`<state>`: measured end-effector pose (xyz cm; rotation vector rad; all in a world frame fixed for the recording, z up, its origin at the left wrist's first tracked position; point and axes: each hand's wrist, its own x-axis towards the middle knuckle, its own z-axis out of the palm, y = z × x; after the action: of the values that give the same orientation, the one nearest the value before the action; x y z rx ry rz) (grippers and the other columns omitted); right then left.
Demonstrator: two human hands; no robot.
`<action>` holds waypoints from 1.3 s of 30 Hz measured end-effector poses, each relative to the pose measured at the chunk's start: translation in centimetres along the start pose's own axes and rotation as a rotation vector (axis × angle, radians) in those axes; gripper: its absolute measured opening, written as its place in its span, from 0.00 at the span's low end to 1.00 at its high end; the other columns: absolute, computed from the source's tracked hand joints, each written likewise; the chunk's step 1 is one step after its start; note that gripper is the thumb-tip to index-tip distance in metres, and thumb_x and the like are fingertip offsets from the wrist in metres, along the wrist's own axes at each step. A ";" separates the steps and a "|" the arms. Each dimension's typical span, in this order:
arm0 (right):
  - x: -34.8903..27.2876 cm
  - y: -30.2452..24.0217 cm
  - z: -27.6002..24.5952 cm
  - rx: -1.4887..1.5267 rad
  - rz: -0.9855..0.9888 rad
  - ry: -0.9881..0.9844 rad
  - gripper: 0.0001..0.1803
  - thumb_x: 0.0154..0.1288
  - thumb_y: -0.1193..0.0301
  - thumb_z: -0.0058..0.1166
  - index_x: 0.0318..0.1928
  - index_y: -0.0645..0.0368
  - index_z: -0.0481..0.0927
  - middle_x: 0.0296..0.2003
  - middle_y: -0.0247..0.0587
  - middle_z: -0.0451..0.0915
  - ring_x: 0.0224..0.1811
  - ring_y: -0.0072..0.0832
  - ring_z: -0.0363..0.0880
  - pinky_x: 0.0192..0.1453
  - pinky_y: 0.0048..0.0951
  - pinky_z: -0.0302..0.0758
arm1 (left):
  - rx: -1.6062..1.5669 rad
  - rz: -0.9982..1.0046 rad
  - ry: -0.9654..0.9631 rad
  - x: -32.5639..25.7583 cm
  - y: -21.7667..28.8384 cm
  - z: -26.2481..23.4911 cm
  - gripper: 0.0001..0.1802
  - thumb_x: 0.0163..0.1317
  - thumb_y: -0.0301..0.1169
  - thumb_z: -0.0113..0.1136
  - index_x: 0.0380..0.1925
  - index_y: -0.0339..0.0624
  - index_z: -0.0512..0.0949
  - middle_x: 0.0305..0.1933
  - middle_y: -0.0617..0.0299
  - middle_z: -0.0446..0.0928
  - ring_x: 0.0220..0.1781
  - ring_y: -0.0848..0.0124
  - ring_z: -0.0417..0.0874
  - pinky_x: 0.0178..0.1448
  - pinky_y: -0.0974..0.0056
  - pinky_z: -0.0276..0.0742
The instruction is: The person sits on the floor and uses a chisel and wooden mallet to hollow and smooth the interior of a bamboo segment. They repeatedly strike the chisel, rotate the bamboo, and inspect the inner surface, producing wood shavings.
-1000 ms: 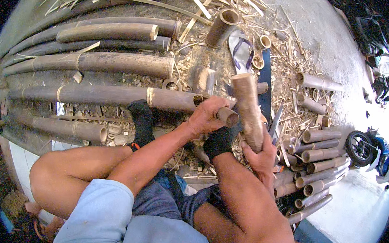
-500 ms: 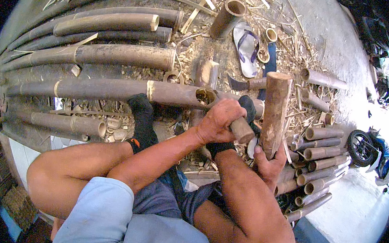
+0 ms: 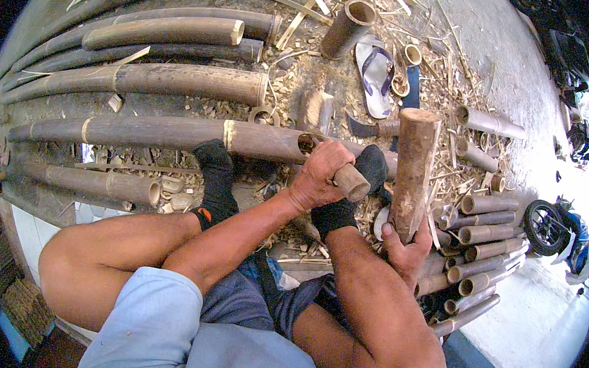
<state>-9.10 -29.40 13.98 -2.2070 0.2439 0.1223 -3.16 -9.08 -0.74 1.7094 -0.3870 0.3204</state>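
Observation:
A long brown bamboo pole (image 3: 166, 132) lies crosswise in front of me, with a cut opening (image 3: 306, 141) in its wall. My left hand (image 3: 318, 175) is closed around a tool's round wooden handle (image 3: 352, 183), right beside that opening. The tool's working end is hidden behind the hand, so its kind does not show. Upright in the grip of my right hand (image 3: 407, 255) stands a thick wooden club (image 3: 415, 170), raised above the pole's right part. My feet in black socks (image 3: 216, 177) press against the pole.
More bamboo poles (image 3: 177, 81) lie beyond, and cut bamboo pieces (image 3: 483, 232) are stacked at the right. A curved blade (image 3: 362, 125), a flip-flop (image 3: 376, 79) and an upright bamboo section (image 3: 349, 29) sit among wood chips. A motorcycle wheel (image 3: 544, 227) shows far right.
My left hand has shifted slightly left with the handle, which now tilts differently, and covers more of the opening. The club in my right hand has barely moved.

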 end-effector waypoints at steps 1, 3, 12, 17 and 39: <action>0.0 0.2 -0.1 -0.016 0.015 -0.004 0.40 0.51 0.65 0.75 0.65 0.64 0.75 0.45 0.47 0.88 0.45 0.34 0.87 0.54 0.36 0.81 | -0.003 -0.003 -0.004 0.0 -0.1 0.0 0.27 0.42 0.36 0.74 0.43 0.44 0.74 0.40 0.52 0.74 0.46 0.48 0.77 0.53 0.49 0.72; -0.1 0.6 -0.3 -0.073 0.022 0.025 0.41 0.50 0.65 0.75 0.64 0.64 0.75 0.44 0.47 0.88 0.45 0.34 0.87 0.54 0.36 0.81 | -0.002 -0.008 0.004 -0.1 -0.2 0.1 0.27 0.43 0.36 0.74 0.43 0.44 0.74 0.40 0.52 0.74 0.46 0.47 0.77 0.54 0.49 0.72; 0.4 0.7 -0.3 -0.118 -0.222 0.035 0.42 0.49 0.60 0.74 0.64 0.63 0.74 0.42 0.45 0.85 0.43 0.34 0.84 0.51 0.36 0.79 | -0.053 -0.058 0.078 -0.7 -0.8 0.5 0.24 0.48 0.40 0.73 0.41 0.43 0.73 0.40 0.51 0.74 0.45 0.47 0.77 0.54 0.49 0.72; 2.3 0.3 1.0 -0.414 -0.339 -0.137 0.55 0.41 0.52 0.79 0.70 0.59 0.70 0.47 0.57 0.86 0.49 0.49 0.87 0.53 0.44 0.83 | -0.248 -0.240 0.130 -1.3 -1.9 1.2 0.23 0.50 0.40 0.72 0.40 0.43 0.73 0.39 0.52 0.73 0.44 0.48 0.76 0.53 0.51 0.72; 5.7 -3.7 2.6 -0.103 -0.134 -0.035 0.46 0.51 0.55 0.74 0.69 0.56 0.71 0.42 0.53 0.87 0.44 0.49 0.87 0.51 0.46 0.82 | -0.227 -0.388 0.310 1.8 -1.1 0.3 0.21 0.53 0.30 0.74 0.44 0.41 0.74 0.39 0.58 0.74 0.43 0.66 0.76 0.50 0.61 0.74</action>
<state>-2.75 -25.88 14.25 -2.3139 0.0712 0.1011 -1.03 -9.31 -1.01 1.4441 0.1330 0.2400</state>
